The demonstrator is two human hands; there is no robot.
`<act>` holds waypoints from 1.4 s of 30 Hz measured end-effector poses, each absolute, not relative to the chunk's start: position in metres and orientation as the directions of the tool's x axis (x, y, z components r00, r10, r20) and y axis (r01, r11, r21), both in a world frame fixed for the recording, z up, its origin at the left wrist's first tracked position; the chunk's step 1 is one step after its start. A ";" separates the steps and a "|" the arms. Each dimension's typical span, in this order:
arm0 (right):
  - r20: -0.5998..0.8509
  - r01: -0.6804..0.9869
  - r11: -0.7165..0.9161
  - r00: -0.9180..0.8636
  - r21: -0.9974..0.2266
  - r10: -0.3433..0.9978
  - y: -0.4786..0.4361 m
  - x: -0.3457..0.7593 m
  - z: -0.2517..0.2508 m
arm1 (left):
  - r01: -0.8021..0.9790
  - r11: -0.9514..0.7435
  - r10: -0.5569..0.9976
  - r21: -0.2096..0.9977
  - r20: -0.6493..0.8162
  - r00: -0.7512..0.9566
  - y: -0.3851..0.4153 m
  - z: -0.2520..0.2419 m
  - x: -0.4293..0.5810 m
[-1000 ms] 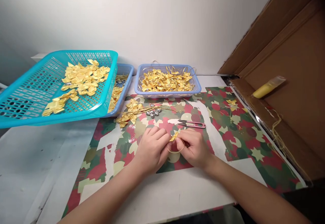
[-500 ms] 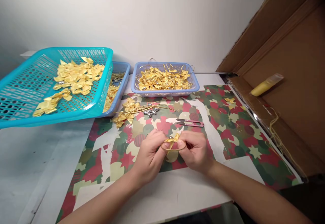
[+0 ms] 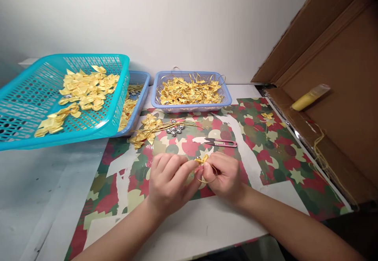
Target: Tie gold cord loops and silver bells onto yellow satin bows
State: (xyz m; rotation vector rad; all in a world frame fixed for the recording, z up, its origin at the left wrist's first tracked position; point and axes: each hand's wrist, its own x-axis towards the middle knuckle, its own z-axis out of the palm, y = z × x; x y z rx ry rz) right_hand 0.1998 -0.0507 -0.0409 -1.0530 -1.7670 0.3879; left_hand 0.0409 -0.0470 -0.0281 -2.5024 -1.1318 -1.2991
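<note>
Over the patterned mat (image 3: 138,166), a small yellow ribbon bow (image 3: 202,159) with a silver bell is held up between my hands. My right hand (image 3: 226,176) pinches it between thumb and fingers. A gold cord loop (image 3: 208,181) hangs below the bow. My left hand (image 3: 171,180) is closed at the bow's left side, thumb and index finger on the gold cord; the back of the hand hides part of the grip. Just beyond lie pink-handled thread snips (image 3: 221,143), several silver bells (image 3: 175,128), straight gold cords (image 3: 165,126) and loose yellow bows (image 3: 150,122).
A turquoise basket (image 3: 113,115) of yellow bows stands at left, overlapping a blue basket (image 3: 141,103). Another blue basket (image 3: 191,107) at the back holds bows with cord loops. A cardboard wall (image 3: 330,64) with a yellow-filled tube (image 3: 310,97) borders the right.
My left hand has turned its back upward and its fingers have shifted on the cord. The loop now hangs smaller and more to the right. My right hand keeps its pinch.
</note>
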 end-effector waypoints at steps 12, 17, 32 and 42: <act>0.617 0.535 0.601 -0.177 -0.594 0.767 -0.050 0.201 -0.047 | 0.653 -0.648 0.744 0.392 0.509 0.432 -0.041 -0.030 0.040; 0.619 0.529 0.602 -0.172 -0.598 0.766 -0.050 0.200 -0.048 | 0.630 -0.663 0.736 0.404 0.509 0.447 -0.042 -0.031 0.040; 0.602 0.508 0.588 -0.160 -0.629 0.782 -0.049 0.202 -0.046 | 0.620 -0.643 0.740 0.450 0.574 0.351 -0.045 -0.033 0.045; 0.595 0.492 0.571 -0.127 -0.657 0.794 -0.048 0.202 -0.044 | 0.652 -0.632 0.733 0.419 0.598 0.324 -0.044 -0.033 0.046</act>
